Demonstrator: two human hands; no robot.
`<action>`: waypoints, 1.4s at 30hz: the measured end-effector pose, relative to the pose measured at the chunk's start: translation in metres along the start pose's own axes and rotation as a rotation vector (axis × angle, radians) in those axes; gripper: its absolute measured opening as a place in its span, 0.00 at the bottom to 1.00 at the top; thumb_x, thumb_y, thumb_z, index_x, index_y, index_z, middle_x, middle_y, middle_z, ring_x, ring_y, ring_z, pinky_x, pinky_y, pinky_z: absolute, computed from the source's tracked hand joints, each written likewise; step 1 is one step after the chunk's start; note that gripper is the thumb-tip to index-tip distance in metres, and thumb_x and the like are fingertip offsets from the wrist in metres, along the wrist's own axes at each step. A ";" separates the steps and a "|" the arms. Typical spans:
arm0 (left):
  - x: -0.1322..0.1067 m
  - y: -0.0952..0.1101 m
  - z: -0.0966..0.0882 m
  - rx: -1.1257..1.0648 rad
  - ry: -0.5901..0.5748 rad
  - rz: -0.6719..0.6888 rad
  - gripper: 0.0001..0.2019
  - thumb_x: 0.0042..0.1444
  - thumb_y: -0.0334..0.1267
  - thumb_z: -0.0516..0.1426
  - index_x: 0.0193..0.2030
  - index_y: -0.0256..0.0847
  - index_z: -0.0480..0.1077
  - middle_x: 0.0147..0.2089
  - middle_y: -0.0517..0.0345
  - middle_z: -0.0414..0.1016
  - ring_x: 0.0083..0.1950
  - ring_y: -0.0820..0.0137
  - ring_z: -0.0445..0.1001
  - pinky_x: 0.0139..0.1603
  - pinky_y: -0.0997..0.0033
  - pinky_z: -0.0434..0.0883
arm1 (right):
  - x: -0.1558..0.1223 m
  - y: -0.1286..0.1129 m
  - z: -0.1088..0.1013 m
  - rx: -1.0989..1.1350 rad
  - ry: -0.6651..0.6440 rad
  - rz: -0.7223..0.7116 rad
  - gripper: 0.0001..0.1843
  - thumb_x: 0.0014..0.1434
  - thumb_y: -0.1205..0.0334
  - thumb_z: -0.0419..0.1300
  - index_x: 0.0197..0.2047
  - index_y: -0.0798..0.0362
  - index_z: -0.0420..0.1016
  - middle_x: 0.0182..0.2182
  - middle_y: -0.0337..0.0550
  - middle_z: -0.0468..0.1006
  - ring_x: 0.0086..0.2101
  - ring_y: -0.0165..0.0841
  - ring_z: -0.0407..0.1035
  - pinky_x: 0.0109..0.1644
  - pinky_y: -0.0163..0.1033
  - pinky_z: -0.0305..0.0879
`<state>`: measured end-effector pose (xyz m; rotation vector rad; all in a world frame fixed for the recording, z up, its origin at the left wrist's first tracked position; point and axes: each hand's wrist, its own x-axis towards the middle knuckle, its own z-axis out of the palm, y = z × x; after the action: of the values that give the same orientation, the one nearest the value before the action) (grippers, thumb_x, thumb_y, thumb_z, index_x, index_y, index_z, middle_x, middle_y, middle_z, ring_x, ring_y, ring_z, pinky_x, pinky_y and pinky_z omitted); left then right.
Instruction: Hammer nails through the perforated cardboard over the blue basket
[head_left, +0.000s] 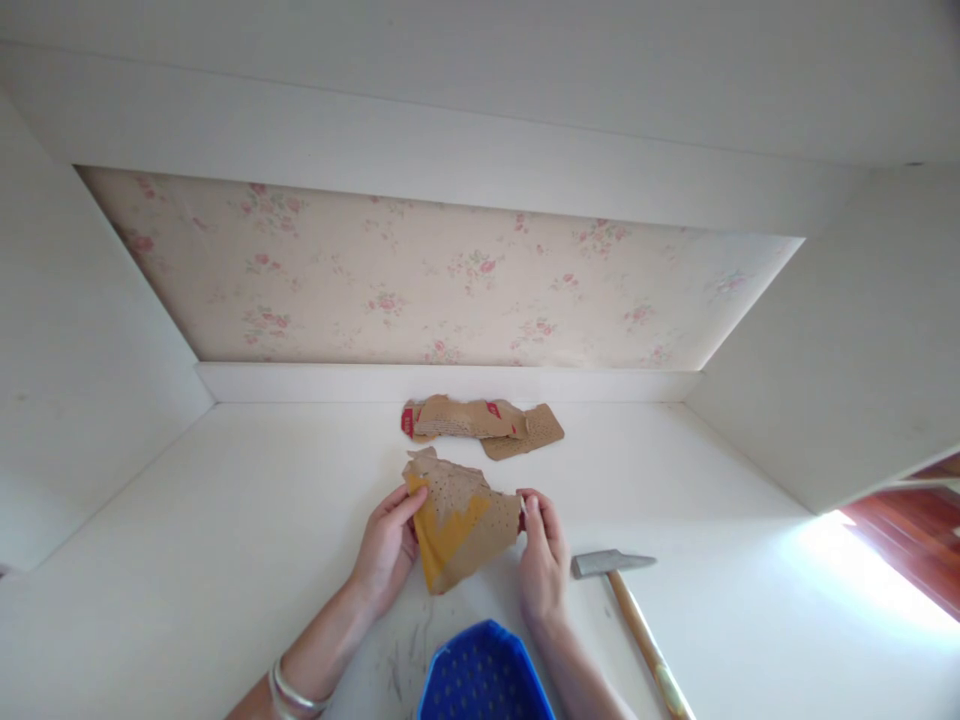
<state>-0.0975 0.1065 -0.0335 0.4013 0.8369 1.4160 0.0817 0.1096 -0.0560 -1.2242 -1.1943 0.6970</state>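
My left hand [386,545] and my right hand [541,555] both grip a crumpled brown paper bag [461,520] with small holes and a yellow patch, held just above the white surface. The left hand's fingers close on its left edge, the right hand pinches its right corner. A second flattened brown paper bag [484,422] with red marks lies farther back near the wall.
A hammer [626,605] with a wooden handle lies on the white shelf surface [225,520] to the right of my right hand. A blue perforated basket [484,680] sits at the near edge between my forearms. White side walls and floral wallpaper [420,280] enclose the space.
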 end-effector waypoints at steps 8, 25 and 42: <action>-0.005 0.001 0.002 0.117 -0.035 0.073 0.14 0.51 0.40 0.68 0.43 0.37 0.78 0.40 0.51 0.82 0.41 0.62 0.80 0.43 0.68 0.74 | -0.005 -0.010 -0.001 -0.145 -0.021 -0.206 0.08 0.67 0.56 0.56 0.38 0.49 0.71 0.32 0.39 0.72 0.34 0.34 0.65 0.42 0.41 0.61; -0.111 0.069 0.056 0.856 0.032 0.492 0.09 0.58 0.45 0.61 0.35 0.42 0.78 0.30 0.60 0.77 0.32 0.67 0.72 0.33 0.76 0.69 | -0.006 -0.172 -0.010 -0.420 -0.486 -0.745 0.16 0.67 0.65 0.56 0.58 0.51 0.68 0.43 0.47 0.80 0.41 0.39 0.73 0.45 0.44 0.71; -0.197 0.076 0.038 1.361 0.018 0.399 0.09 0.56 0.44 0.61 0.39 0.44 0.79 0.39 0.53 0.82 0.36 0.63 0.78 0.39 0.75 0.71 | -0.107 -0.178 -0.116 -0.273 -0.503 -0.816 0.18 0.62 0.69 0.63 0.55 0.48 0.71 0.31 0.40 0.84 0.28 0.32 0.77 0.36 0.41 0.77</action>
<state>-0.1117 -0.0629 0.0983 1.6440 1.7352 0.9869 0.1281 -0.0715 0.0911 -0.6643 -2.0854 0.2186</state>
